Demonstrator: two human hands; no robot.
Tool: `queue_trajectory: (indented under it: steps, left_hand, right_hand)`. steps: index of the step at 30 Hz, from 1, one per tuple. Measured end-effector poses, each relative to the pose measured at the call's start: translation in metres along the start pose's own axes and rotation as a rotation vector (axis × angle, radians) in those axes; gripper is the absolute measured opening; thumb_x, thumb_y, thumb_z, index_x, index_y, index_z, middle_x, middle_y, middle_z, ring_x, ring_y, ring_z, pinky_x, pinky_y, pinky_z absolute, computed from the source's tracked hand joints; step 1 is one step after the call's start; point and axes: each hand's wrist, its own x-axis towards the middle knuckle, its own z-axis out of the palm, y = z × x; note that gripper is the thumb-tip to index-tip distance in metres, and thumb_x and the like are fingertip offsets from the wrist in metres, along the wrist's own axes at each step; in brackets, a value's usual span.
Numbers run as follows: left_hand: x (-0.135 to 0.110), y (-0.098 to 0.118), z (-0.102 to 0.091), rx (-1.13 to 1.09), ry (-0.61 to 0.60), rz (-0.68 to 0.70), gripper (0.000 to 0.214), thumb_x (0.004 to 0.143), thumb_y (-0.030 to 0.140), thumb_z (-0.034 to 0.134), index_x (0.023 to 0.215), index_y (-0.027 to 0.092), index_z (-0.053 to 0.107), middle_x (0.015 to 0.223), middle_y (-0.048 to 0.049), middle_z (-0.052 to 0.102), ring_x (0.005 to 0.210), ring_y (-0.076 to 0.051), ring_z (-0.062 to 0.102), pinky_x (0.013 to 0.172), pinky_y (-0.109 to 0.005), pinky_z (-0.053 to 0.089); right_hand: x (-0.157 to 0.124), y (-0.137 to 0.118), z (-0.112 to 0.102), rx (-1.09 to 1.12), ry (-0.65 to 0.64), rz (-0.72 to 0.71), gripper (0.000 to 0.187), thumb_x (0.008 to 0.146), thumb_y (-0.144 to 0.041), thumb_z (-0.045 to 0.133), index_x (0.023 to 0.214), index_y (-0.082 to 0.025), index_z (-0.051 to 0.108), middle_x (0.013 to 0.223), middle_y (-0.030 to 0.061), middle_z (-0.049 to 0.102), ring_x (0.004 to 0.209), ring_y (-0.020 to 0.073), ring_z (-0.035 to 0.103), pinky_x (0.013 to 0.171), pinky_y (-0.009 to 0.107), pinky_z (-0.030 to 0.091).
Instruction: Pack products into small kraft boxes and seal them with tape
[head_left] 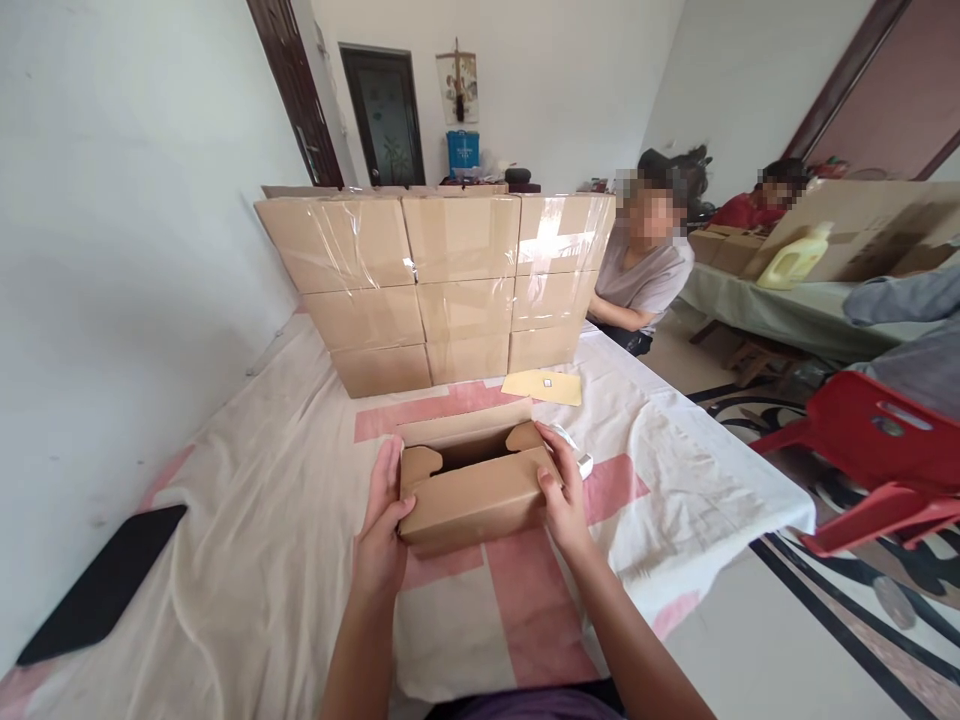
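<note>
A small brown cardboard box is between my two hands, over the near part of the cloth-covered table. Its top lid stands up at the far side, and the two side flaps fold inward over a dark opening. My left hand grips the left end, thumb on the near top edge. At the right end, my right hand holds the box with its thumb on the front and fingers along the side. What lies inside the box is too dark to make out.
Behind the box rises a taped stack of cardboard boxes. A yellow sheet lies before it, and a white item sits by my right hand. A black flat object rests at left. A person is beside the stack; a red chair stands right.
</note>
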Motion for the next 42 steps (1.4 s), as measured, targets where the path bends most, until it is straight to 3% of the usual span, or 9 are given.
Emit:
queue_trajectory:
  steps: [11,19,23,28,31,34,36,39,42]
  left_hand:
    - [0.013,-0.005,-0.007,0.131,-0.049,0.063,0.07,0.082,0.027,0.057,0.151,0.033,0.049,0.165,0.0011,0.038,0.15,-0.027,0.04,0.116,-0.033,0.041]
    - [0.016,-0.009,-0.005,0.269,0.016,0.245,0.02,0.079,0.033,0.062,0.097,0.025,0.065,0.135,-0.0051,0.054,0.133,-0.031,0.051,0.107,-0.043,0.046]
    - [0.014,-0.008,-0.014,0.468,0.021,0.266,0.02,0.09,0.042,0.06,0.086,0.023,0.065,0.137,-0.0074,0.055,0.137,-0.033,0.049,0.114,-0.052,0.039]
    - [0.011,0.002,-0.032,0.777,-0.072,0.446,0.022,0.099,0.039,0.053,0.1,0.028,0.073,0.14,-0.0088,0.06,0.136,-0.03,0.05,0.115,-0.054,0.038]
    - [0.006,0.019,-0.033,1.035,-0.119,0.546,0.022,0.1,0.035,0.053,0.104,0.03,0.074,0.136,-0.0076,0.066,0.127,-0.029,0.058,0.121,-0.059,0.027]
    - [-0.002,0.036,-0.018,1.318,-0.126,0.585,0.024,0.096,0.04,0.061,0.114,0.032,0.073,0.136,-0.0072,0.068,0.124,-0.031,0.061,0.126,-0.061,0.009]
    - [-0.009,0.041,-0.001,1.443,-0.148,0.596,0.044,0.089,0.048,0.07,0.13,0.032,0.069,0.144,-0.0107,0.063,0.126,-0.036,0.06,0.126,-0.062,0.005]
    - [-0.021,0.039,0.024,1.448,-0.144,0.573,0.074,0.079,0.054,0.08,0.147,0.033,0.059,0.162,-0.0146,0.045,0.142,-0.047,0.046,0.125,-0.067,0.001]
    - [-0.031,0.031,0.041,1.388,-0.157,0.53,0.074,0.084,0.042,0.079,0.152,0.036,0.053,0.162,-0.0111,0.045,0.152,-0.046,0.033,0.124,-0.068,-0.009]
  right_hand:
    - [-0.001,0.003,-0.001,-0.031,0.007,0.003,0.048,0.102,-0.043,0.053,0.147,-0.028,0.054,0.154,0.0099,0.055,0.146,0.0314,0.048,0.118,0.054,0.043]
    - [-0.003,0.007,-0.003,-0.058,0.0,-0.024,0.047,0.104,-0.039,0.052,0.15,-0.033,0.054,0.158,0.0077,0.053,0.149,0.0319,0.046,0.121,0.06,0.039]
    - [0.0,0.012,-0.004,-0.097,-0.001,-0.1,0.038,0.103,-0.038,0.051,0.14,-0.032,0.062,0.148,0.0089,0.061,0.143,0.0345,0.053,0.118,0.065,0.041]
    - [0.006,0.017,-0.008,-0.161,-0.046,-0.164,0.037,0.103,-0.037,0.05,0.137,-0.03,0.062,0.145,0.0112,0.062,0.139,0.0355,0.055,0.114,0.066,0.043]
    - [0.008,0.013,-0.011,-0.206,-0.082,-0.2,0.035,0.103,-0.035,0.049,0.135,-0.029,0.065,0.143,0.0109,0.063,0.136,0.0339,0.057,0.112,0.064,0.046]
    - [0.01,0.005,-0.012,-0.209,-0.069,-0.215,0.033,0.103,-0.03,0.05,0.13,-0.029,0.067,0.142,0.0102,0.063,0.132,0.0323,0.06,0.109,0.06,0.049]
    - [0.011,0.0,-0.013,-0.233,-0.08,-0.217,0.034,0.101,-0.026,0.05,0.13,-0.03,0.068,0.142,0.0097,0.063,0.13,0.0314,0.062,0.107,0.058,0.052]
    - [0.014,-0.005,-0.018,-0.297,-0.136,-0.217,0.039,0.099,-0.022,0.049,0.132,-0.03,0.068,0.144,0.0096,0.062,0.128,0.0313,0.063,0.104,0.057,0.054]
    - [0.018,-0.003,-0.022,-0.335,-0.17,-0.232,0.041,0.097,-0.024,0.048,0.132,-0.029,0.069,0.142,0.0105,0.062,0.125,0.0322,0.064,0.098,0.056,0.057]
